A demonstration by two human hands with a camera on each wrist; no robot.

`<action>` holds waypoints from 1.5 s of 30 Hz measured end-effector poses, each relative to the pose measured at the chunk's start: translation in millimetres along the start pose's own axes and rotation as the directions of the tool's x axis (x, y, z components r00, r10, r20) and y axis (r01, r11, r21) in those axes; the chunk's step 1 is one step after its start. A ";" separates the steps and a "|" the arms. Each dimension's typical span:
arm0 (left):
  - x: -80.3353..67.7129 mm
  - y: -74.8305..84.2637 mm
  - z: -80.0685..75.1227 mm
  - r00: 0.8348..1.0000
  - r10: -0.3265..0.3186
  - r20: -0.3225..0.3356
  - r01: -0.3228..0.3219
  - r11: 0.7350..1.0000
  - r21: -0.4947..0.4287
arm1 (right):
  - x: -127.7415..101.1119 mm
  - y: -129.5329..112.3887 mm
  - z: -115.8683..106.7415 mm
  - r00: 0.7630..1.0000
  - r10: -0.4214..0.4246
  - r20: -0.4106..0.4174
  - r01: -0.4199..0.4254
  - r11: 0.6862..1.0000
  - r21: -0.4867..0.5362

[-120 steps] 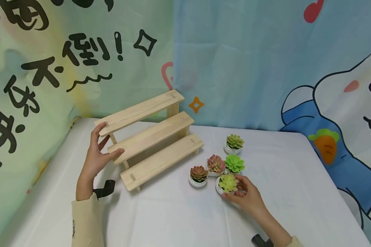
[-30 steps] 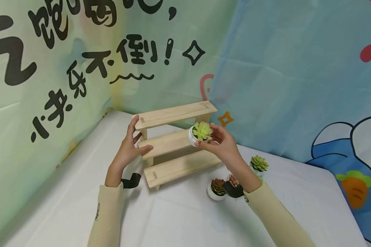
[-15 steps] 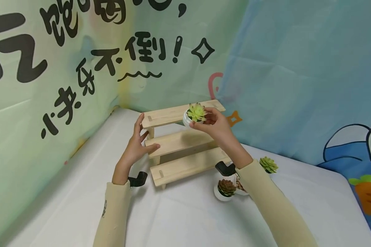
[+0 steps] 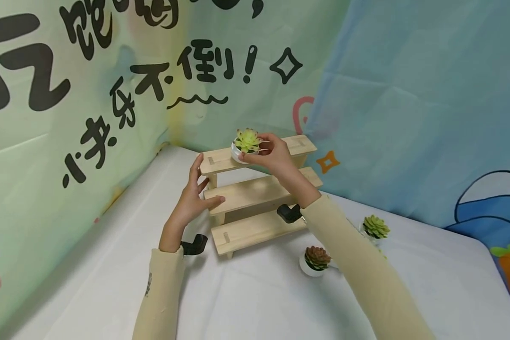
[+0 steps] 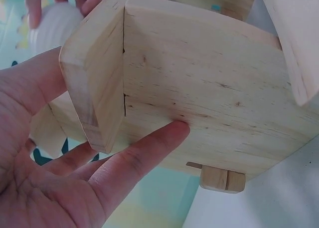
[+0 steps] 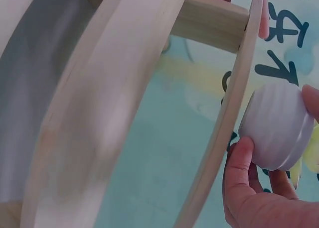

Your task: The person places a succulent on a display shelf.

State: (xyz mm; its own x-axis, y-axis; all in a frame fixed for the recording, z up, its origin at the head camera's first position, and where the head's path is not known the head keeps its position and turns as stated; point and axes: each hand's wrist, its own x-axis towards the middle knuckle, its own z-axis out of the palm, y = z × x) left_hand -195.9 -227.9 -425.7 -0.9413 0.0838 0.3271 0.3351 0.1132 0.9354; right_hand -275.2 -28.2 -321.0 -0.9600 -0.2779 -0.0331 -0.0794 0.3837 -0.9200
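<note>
A three-tier wooden display stand [image 4: 259,191] stands on the white-covered table. My left hand [image 4: 189,200] grips its left end, fingers at the end of the top shelf and thumb on the middle shelf. In the left wrist view the thumb [image 5: 149,153] lies against the pale wood. My right hand [image 4: 276,156] pinches a small white pot [image 6: 276,126] holding a light green succulent [image 4: 247,140]. The pot is close over the left half of the top shelf [image 4: 221,160]. In the right wrist view, thumb and fingers sit on opposite sides of the pot.
Right of the stand, a reddish-brown succulent [image 4: 317,258] in a white pot and a green succulent [image 4: 376,226] stand on the table [image 4: 255,302]. My right sleeve [image 4: 361,264] hides most of the pots between them. Printed cloth [image 4: 408,94] hangs behind the table.
My right hand has lifted the light green succulent from the table group and carried it up and left over the top shelf. The left hand keeps its hold; the head view has shifted.
</note>
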 end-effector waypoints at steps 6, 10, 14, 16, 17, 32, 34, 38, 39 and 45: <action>0.2 -0.4 1.4 1.000 -0.014 0.007 0.014 1.000 0.000 | 8.0 -3.2 9.8 1.000 0.006 0.019 -0.006 1.000 -0.011; -0.1 -0.7 1.1 1.000 -0.021 0.006 0.021 1.000 0.005 | 12.1 -5.9 13.0 0.999 0.009 0.050 -0.008 1.000 -0.023; 0.1 -1.1 -0.3 1.000 -0.021 0.004 0.021 1.000 0.008 | 14.1 -8.5 14.8 0.997 0.017 0.073 -0.015 0.999 -0.033; 0.6 -0.2 -0.6 1.000 -0.014 0.004 0.014 1.000 0.009 | 14.3 -9.5 15.0 0.997 0.021 0.071 -0.018 0.999 -0.040; 1.1 0.7 -0.4 1.000 -0.008 0.003 0.008 1.000 0.011 | 14.2 -10.0 14.9 0.997 0.021 0.069 -0.018 0.999 -0.040; -3.7 2.0 1.8 0.999 -0.031 0.010 0.031 1.000 0.007 | 3.6 1.8 14.9 0.998 -0.006 0.055 0.005 1.000 0.003; -4.0 2.0 2.9 1.000 -0.024 0.016 0.024 1.000 0.005 | -0.5 3.9 10.6 0.998 -0.009 0.061 0.007 0.999 0.032; -3.5 3.9 2.2 1.000 -0.015 0.018 0.015 1.000 -0.001 | -11.0 6.4 -0.8 0.994 -0.041 0.098 0.031 0.995 0.095; -3.5 4.4 1.6 1.000 -0.014 0.016 0.014 1.000 -0.002 | -13.7 7.1 -3.6 0.993 -0.053 0.106 0.041 0.993 0.108; -6.6 5.3 1.2 0.999 -0.030 0.013 0.030 1.000 -0.004 | -30.8 14.2 -18.0 0.990 -0.090 0.110 0.077 0.990 0.119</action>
State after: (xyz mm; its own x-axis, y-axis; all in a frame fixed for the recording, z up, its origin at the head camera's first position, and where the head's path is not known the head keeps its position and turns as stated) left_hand -188.0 -226.7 -423.0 -0.9502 0.0937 0.2972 0.3066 0.1113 0.9453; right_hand -251.6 1.7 -326.0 -0.9135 -0.4067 0.0070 -0.1204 0.2538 -0.9597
